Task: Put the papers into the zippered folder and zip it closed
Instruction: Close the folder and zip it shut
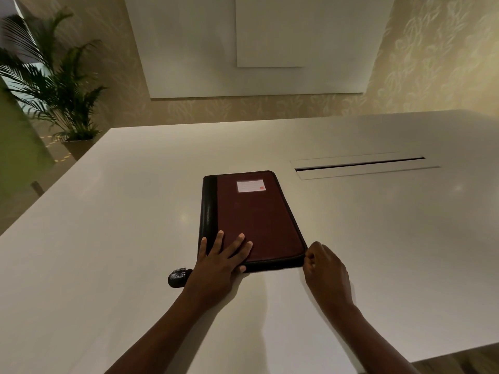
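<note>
While the zippered folder [253, 220] lies closed and flat on the white bench [108, 238], both hands work at its near end

Left hand [218, 263] rests palm-down on the near left corner of the maroon cover, its fingers [237, 242] straight and spread apart, the thumb lying along the near edge. Right hand [325, 268] sits at the near right corner, its fingers curled together against the black zip edge; whether they pinch the zip pull cannot be told. A white label [250, 185] shows near the far end of the cover, and a black spine band runs down the left side. A small black object [176, 277] lies on the bench just left of the left wrist. A long slot [359, 164] is set into the bench beyond and to the right, and a potted palm [54, 85] stands past the far left corner
</note>
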A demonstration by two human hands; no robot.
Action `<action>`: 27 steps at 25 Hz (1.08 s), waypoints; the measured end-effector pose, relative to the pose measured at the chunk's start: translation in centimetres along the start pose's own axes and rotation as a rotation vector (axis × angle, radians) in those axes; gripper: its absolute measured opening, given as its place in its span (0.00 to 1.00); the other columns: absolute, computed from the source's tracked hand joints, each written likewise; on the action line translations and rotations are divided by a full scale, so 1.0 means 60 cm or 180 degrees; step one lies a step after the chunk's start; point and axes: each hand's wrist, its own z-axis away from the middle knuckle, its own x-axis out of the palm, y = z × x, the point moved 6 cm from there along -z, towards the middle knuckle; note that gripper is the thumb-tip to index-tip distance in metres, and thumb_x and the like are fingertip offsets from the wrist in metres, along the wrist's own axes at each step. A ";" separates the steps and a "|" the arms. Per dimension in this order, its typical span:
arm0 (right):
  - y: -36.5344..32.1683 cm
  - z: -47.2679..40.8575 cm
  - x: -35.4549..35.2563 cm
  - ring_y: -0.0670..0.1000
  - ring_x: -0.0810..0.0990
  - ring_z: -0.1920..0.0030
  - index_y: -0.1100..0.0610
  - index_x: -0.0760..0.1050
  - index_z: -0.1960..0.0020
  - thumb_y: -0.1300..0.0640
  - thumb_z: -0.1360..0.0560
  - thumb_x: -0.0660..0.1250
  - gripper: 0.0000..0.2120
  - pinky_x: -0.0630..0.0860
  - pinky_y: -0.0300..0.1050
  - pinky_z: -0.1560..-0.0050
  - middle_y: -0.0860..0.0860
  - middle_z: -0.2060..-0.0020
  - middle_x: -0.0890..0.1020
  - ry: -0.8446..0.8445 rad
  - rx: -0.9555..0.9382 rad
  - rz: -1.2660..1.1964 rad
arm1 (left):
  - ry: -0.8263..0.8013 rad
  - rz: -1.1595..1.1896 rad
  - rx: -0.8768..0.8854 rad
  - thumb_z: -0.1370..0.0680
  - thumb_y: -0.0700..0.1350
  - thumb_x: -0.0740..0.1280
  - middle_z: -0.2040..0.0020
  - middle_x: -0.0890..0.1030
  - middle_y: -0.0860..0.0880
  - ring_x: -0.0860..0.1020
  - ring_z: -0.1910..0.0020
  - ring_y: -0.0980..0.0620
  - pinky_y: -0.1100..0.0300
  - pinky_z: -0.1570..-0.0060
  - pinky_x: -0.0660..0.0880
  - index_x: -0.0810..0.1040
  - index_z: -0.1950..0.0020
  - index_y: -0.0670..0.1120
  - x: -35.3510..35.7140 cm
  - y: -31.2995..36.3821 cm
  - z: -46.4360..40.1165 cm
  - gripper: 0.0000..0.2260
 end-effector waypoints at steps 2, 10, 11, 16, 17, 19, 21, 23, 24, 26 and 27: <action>0.010 -0.008 0.000 0.52 0.71 0.70 0.56 0.68 0.62 0.66 0.25 0.61 0.10 0.67 0.45 0.71 0.50 0.69 0.74 -0.0011 0.0010 -0.0018 | -0.0017 -0.0012 -0.0005 0.19 0.59 0.49 0.21 0.59 0.58 0.55 0.21 0.39 0.35 0.27 0.51 0.57 0.22 0.61 -0.001 0.001 0.001 0.24; 0.037 -0.061 0.016 0.53 0.76 0.65 0.58 0.77 0.62 0.66 0.25 0.64 0.09 0.74 0.50 0.64 0.51 0.64 0.76 -0.0376 -0.0179 0.0001 | -0.0185 0.0289 -0.0182 0.22 0.66 0.44 0.20 0.50 0.61 0.43 0.20 0.49 0.41 0.26 0.39 0.51 0.23 0.66 -0.001 -0.007 -0.004 0.26; 0.037 -0.065 0.017 0.53 0.76 0.66 0.58 0.76 0.63 0.65 0.26 0.63 0.09 0.75 0.50 0.63 0.51 0.63 0.76 -0.0431 -0.0221 -0.0012 | -0.0237 0.0422 -0.0307 0.23 0.68 0.42 0.19 0.49 0.60 0.41 0.20 0.49 0.41 0.26 0.38 0.51 0.23 0.67 0.000 -0.013 -0.010 0.28; 0.039 -0.080 0.019 0.55 0.76 0.65 0.59 0.72 0.63 0.60 0.25 0.61 0.08 0.77 0.53 0.62 0.51 0.63 0.75 -0.0595 -0.0261 -0.0058 | -0.0531 0.0674 -0.1019 0.22 0.70 0.45 0.18 0.43 0.53 0.38 0.21 0.43 0.31 0.29 0.42 0.48 0.20 0.59 0.007 -0.057 -0.078 0.33; 0.039 -0.083 0.020 0.55 0.77 0.65 0.59 0.72 0.63 0.59 0.25 0.61 0.09 0.77 0.54 0.62 0.51 0.64 0.75 -0.0617 -0.0262 -0.0078 | -0.0551 0.0690 -0.1091 0.22 0.70 0.45 0.18 0.43 0.52 0.38 0.21 0.42 0.30 0.29 0.42 0.47 0.20 0.58 0.007 -0.065 -0.093 0.34; 0.038 -0.092 0.022 0.56 0.77 0.65 0.59 0.72 0.62 0.59 0.25 0.60 0.09 0.77 0.54 0.62 0.52 0.64 0.76 -0.0648 -0.0295 -0.0091 | -0.0578 0.0745 -0.1189 0.22 0.71 0.47 0.18 0.42 0.51 0.38 0.21 0.41 0.29 0.29 0.44 0.47 0.20 0.56 0.008 -0.082 -0.120 0.35; 0.037 -0.103 0.026 0.56 0.76 0.65 0.59 0.72 0.62 0.58 0.24 0.60 0.09 0.77 0.54 0.62 0.51 0.64 0.75 -0.0660 -0.0343 -0.0076 | -0.0599 0.0801 -0.1248 0.22 0.70 0.48 0.18 0.42 0.50 0.39 0.21 0.41 0.28 0.29 0.46 0.48 0.20 0.55 0.011 -0.101 -0.143 0.35; 0.036 -0.116 0.031 0.55 0.76 0.65 0.58 0.72 0.62 0.58 0.23 0.60 0.09 0.77 0.54 0.62 0.51 0.64 0.75 -0.0662 -0.0411 -0.0052 | -0.0619 0.0854 -0.1285 0.22 0.70 0.49 0.18 0.41 0.50 0.40 0.21 0.40 0.28 0.29 0.49 0.48 0.20 0.56 0.014 -0.117 -0.160 0.35; 0.036 -0.123 0.034 0.55 0.76 0.65 0.58 0.73 0.62 0.59 0.23 0.60 0.09 0.77 0.54 0.62 0.51 0.64 0.75 -0.0648 -0.0457 -0.0050 | -0.0627 0.0865 -0.1295 0.22 0.69 0.49 0.18 0.41 0.50 0.40 0.21 0.40 0.28 0.29 0.49 0.48 0.20 0.56 0.016 -0.124 -0.167 0.34; 0.034 -0.138 0.041 0.54 0.76 0.66 0.58 0.73 0.61 0.59 0.23 0.61 0.09 0.76 0.52 0.63 0.51 0.64 0.76 -0.0608 -0.0538 -0.0058 | -0.0640 0.0844 -0.1292 0.22 0.69 0.49 0.18 0.41 0.49 0.40 0.21 0.40 0.29 0.29 0.50 0.48 0.20 0.56 0.019 -0.133 -0.181 0.34; 0.033 -0.147 0.044 0.54 0.76 0.66 0.58 0.73 0.61 0.60 0.22 0.61 0.09 0.76 0.51 0.63 0.51 0.65 0.76 -0.0598 -0.0573 -0.0061 | -0.0640 0.0812 -0.1276 0.21 0.69 0.49 0.18 0.41 0.49 0.40 0.21 0.40 0.30 0.29 0.50 0.48 0.20 0.56 0.021 -0.136 -0.188 0.34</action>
